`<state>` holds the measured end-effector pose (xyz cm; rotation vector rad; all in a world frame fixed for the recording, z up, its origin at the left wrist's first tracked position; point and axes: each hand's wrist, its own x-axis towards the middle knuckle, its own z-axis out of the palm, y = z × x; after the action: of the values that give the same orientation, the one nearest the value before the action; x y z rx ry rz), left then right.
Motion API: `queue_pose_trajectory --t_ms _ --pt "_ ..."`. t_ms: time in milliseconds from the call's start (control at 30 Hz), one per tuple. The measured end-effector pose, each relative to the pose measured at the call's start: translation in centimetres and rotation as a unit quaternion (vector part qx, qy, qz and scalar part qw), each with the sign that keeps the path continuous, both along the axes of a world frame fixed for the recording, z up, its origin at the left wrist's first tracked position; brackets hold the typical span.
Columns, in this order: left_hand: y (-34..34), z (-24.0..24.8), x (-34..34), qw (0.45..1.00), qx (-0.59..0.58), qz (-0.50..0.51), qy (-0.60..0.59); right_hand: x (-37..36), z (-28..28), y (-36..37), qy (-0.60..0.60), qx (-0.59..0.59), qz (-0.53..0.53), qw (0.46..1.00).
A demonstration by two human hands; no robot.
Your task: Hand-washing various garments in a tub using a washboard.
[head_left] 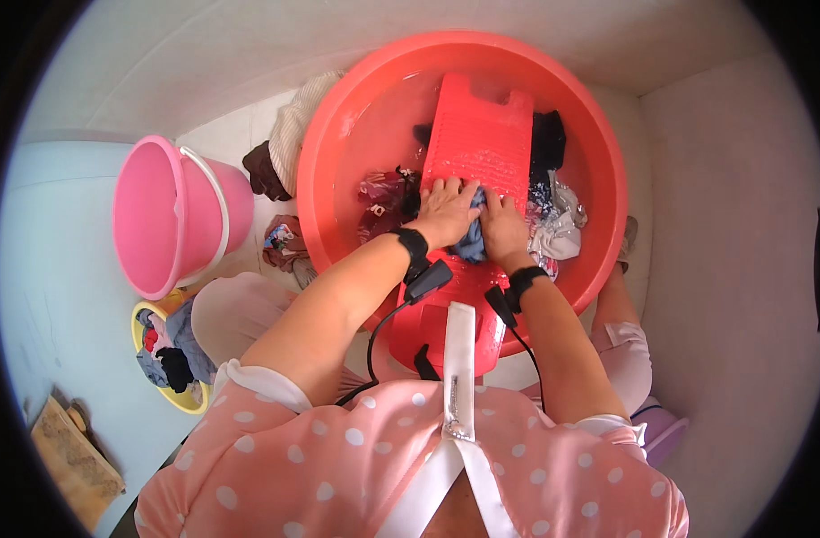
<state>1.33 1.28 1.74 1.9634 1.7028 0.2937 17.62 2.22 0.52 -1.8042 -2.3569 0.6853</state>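
Round red basin (464, 38) on the floor, in front of the person, with water in it. A red plastic washboard (478, 134) lay lengthwise in it, far end inside, near end over the near rim toward the person. Ridged upper face was wet, with suds around the middle.

Blue cloth (469, 244) sat bunched on the washboard, about midway along, between the two hands. Left hand (443, 215): palm down at the cloth's left edge, fingers loosely bent and slightly apart, tips pointing away from the person. Right hand (505, 231): against the cloth's right side, fingers bent, close together. Both touched the cloth; could not tell whether either had closed around a fold, undersides hidden. Black strap on each wrist.

In the basin, left of the board: dark red patterned garment (383, 195). Right: black cloth (547, 148), and nearer, pale cloth (556, 238).

Outside, left: striped cloth (298, 121) beside dark brown cloth (265, 172); pink bucket (237, 202), tilted in view, white handle; yellow tub (179, 400) of mixed clothes.
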Motion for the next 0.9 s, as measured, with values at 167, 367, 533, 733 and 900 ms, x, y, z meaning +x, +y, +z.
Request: queue_pose_trajectory --t_ms 167,367,533,733,900 --pt "-9.6 2.9 -1.9 0.996 0.039 -0.069 -0.034 1.0 4.7 -8.0 -0.008 0.069 0.104 0.992" --pt "-11.7 0.0 -2.7 0.987 0.069 -0.144 -0.006 0.6 2.7 -10.4 0.001 0.083 0.133 0.988" --pt "-6.8 -2.1 -2.9 0.987 0.028 -0.159 0.005 -0.2 -0.1 -6.1 -0.032 0.074 0.146 0.986" --pt "-3.1 0.4 -1.3 0.995 -0.035 -0.029 0.086 -0.9 -0.4 -2.3 -0.079 0.008 0.058 0.995" --pt "-4.9 1.1 -1.3 0.957 -0.154 0.24 -0.055 -0.8 4.4 -4.5 -0.02 -0.025 0.033 0.999"
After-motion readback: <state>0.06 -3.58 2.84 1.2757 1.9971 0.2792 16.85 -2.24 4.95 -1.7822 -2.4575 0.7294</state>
